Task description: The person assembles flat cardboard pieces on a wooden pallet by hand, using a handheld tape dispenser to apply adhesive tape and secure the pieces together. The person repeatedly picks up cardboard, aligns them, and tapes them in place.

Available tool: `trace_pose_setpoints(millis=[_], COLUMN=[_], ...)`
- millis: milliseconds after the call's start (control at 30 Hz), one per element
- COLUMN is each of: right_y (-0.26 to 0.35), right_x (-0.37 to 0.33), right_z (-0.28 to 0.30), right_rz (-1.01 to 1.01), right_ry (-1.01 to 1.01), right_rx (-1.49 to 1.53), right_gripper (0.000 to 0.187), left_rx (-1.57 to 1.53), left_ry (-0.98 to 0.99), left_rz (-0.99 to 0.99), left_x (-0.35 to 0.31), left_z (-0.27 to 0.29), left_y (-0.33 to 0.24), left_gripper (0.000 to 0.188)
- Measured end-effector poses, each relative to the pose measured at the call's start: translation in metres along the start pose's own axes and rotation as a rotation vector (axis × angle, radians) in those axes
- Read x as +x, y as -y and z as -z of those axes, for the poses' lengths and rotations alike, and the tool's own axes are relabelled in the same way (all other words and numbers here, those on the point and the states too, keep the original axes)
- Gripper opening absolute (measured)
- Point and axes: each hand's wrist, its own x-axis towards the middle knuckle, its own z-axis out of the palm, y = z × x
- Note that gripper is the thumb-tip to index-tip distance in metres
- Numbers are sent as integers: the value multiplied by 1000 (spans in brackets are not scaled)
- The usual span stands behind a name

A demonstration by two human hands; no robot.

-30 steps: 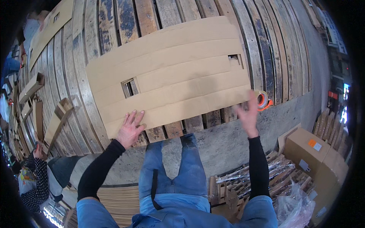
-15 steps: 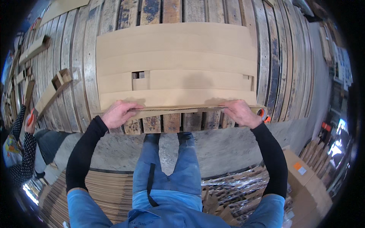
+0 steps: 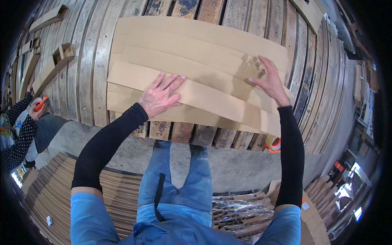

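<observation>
A flat brown cardboard sheet [image 3: 171, 41] with crease lines lies before me on a slatted wooden table. Its near strip, a long flap [image 3: 220, 98], is folded over onto the rest. My left hand [image 3: 161, 96] rests flat on that flap, fingers spread, left of the middle. Over the sheet's right part, my right hand [image 3: 269, 79] is held with thumb and fingers apart, casting a shadow on the cardboard; nothing is in it. The cut-outs in the sheet are covered by the flap.
An orange tape dispenser [image 3: 272, 143] sits at the table's near edge, right. Folded cardboard pieces [image 3: 53, 67] lie at the left, where a co-worker's hand [image 3: 36, 111] holds an orange tool. Stacked cardboard [image 3: 81, 183] and plastic-wrapped bundles [image 3: 241, 212] are below.
The sheet's near edge has been folded up and away from me, covering the cut-outs. Both hands have let go of the edge and moved forward onto or over the sheet, which now appears tilted.
</observation>
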Motion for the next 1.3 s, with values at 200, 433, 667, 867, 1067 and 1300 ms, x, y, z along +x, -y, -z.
trace_pose_setpoints(millis=[200, 433, 667, 867, 1067, 1300], right_y=[31, 113, 82, 58, 68, 48], right_x=[35, -50, -96, -104, -78, -76], right_z=[-4, -3, -60, -64, -31, -5], right_rz=[31, 216, 398, 465, 473, 412], right_ry=[129, 109, -67, -82, 65, 182], right_rx=[-491, -531, -521, -705, -585, -528], right_gripper=[65, 53, 73, 78, 83, 88], left_rx=[-13, 6, 27, -10, 82, -76], left_ry=[-94, -223, -316, -21, 149, 348], left_rz=[71, 199, -48, 68, 68, -7], left_x=[-1, 12, -15, 74, 66, 117], left_z=[-11, -17, -26, 54, 14, 26], left_y=[-11, -15, -27, -53, -33, -50], left_gripper=[36, 35, 30, 41, 42, 37])
